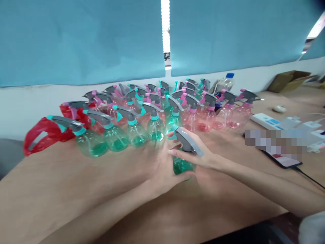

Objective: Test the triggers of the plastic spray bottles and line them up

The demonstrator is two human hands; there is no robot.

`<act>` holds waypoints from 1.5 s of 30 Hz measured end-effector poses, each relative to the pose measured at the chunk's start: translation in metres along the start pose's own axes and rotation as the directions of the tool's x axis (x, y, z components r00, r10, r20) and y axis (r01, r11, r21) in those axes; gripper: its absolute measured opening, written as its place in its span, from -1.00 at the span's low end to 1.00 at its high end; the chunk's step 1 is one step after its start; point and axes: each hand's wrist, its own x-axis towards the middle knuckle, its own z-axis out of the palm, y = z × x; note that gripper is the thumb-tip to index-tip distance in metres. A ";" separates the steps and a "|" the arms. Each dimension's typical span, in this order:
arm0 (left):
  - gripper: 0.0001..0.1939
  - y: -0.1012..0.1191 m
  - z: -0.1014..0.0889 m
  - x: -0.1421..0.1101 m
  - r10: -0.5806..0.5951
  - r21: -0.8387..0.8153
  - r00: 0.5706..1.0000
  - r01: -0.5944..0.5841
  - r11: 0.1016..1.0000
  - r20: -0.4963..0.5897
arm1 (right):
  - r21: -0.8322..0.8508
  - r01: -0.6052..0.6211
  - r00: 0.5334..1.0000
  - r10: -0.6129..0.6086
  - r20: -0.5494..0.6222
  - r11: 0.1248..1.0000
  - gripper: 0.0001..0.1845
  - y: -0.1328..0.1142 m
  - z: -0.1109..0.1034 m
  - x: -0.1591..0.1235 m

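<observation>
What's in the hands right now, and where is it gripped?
A green spray bottle: left hand around its body, right hand around its neck, by the spray head.

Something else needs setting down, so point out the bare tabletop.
Bare tabletop lies before the front green bottles, left of the left forearm, and in a smaller patch bordered by pink bottles, phone and right forearm. Crowded: the bottle rows toward the wall; around the power strip.

I've got the rounded, see-through green plastic spray bottle (180,164) held roughly upright, right of centre, grey trigger head (187,140) on top, turquoise nozzle (175,127) facing far left!
</observation>
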 end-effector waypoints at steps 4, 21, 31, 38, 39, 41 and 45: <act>-0.23 -0.008 0.019 0.012 -0.021 -0.030 0.999 0.019 0.999 -0.049 | 0.044 -0.022 0.999 0.024 -0.038 0.999 -0.58 0.011 -0.015 -0.002; -0.14 -0.015 0.046 0.013 -0.164 0.457 0.980 0.096 0.884 0.112 | -0.092 0.051 0.990 -0.063 -0.128 0.994 -0.53 0.033 -0.074 -0.019; -0.44 -0.020 0.027 0.002 -0.224 0.699 0.970 0.094 0.709 0.096 | -0.140 0.030 0.996 -0.041 -0.074 0.990 -0.45 0.035 -0.088 -0.021; -0.48 -0.021 0.029 0.006 -0.212 0.722 0.970 0.061 0.689 0.121 | -0.189 0.024 0.992 -0.046 -0.115 0.982 -0.60 0.029 -0.088 -0.019; -0.49 -0.021 0.029 0.006 -0.211 0.723 0.970 0.059 0.689 0.122 | -0.200 0.039 0.991 -0.064 -0.117 0.979 -0.62 0.028 -0.088 -0.018; -0.49 -0.022 0.028 0.006 -0.206 0.721 0.971 0.055 0.691 0.123 | -0.208 0.064 0.989 -0.091 -0.120 0.976 -0.66 0.027 -0.088 -0.018; -0.51 -0.022 0.027 0.006 -0.200 0.717 0.971 0.048 0.696 0.128 | -0.204 0.072 0.987 -0.099 -0.127 0.976 -0.74 0.027 -0.088 -0.018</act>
